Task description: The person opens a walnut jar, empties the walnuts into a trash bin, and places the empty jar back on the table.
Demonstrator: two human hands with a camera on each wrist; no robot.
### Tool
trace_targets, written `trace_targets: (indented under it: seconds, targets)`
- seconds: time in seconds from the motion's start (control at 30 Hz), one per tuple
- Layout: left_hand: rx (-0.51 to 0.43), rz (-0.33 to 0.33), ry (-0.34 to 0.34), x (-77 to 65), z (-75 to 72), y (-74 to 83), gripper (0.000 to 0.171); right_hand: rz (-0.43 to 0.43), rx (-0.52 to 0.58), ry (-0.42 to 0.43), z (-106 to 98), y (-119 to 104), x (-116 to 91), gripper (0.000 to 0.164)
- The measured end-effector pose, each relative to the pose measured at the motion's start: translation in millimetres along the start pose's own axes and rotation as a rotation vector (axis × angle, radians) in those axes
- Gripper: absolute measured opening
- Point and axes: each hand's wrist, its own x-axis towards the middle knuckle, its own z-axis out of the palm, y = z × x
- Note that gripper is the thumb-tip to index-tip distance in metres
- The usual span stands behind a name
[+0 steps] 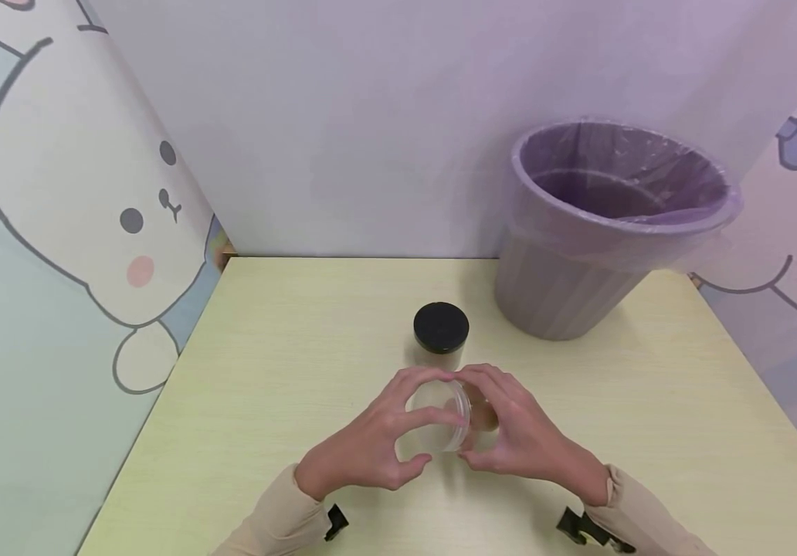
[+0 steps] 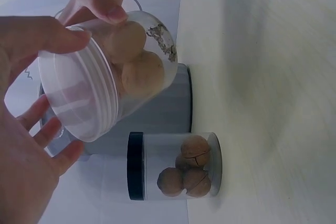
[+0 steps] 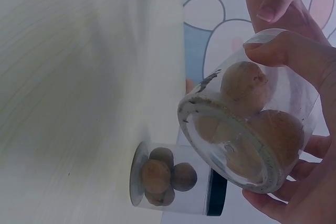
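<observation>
Both hands hold a clear jar [image 3: 231, 119] tilted above the table, with several round brown nuts inside and dark flecks near its base. My left hand [image 1: 378, 432] has its fingers spread around the translucent whitish lid [image 2: 79, 93], fingertips at its rim. The right hand [image 1: 523, 428] grips the jar's body, thumb on one side and fingers curled on the other. Just beyond them a second clear jar [image 2: 176, 166] stands upright on the table, with a black lid [image 1: 442, 327] and several brown nuts, some with a slit in the shell.
A grey waste bin [image 1: 558, 301] with a clear plastic liner stands at the back right of the pale wooden table [image 1: 287, 332]. A plain light wall [image 1: 336, 139] rises behind the table. Cartoon-printed panels [image 1: 58, 193] flank it.
</observation>
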Motion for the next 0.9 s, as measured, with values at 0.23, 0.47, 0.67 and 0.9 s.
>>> trace_targets:
  seconds: [0.23,0.47,0.67,0.9]
  targets:
    - [0.002,0.007,0.004,0.9,1.4,-1.8,0.063,0.009,0.003,0.001,0.4,0.2,-0.9,0.088]
    - [0.024,-0.125,0.073,-0.6,5.8,-0.9,0.068,-0.007,-0.007,0.016,1.1,1.7,-1.6,0.088]
    - [0.06,-0.194,0.142,0.3,9.4,-0.6,0.068,-0.01,-0.003,0.016,1.0,1.8,-1.4,0.088]
    - [0.04,-0.129,0.055,0.1,0.1,1.3,0.071,-0.007,0.003,0.015,0.4,1.3,-1.6,0.087]
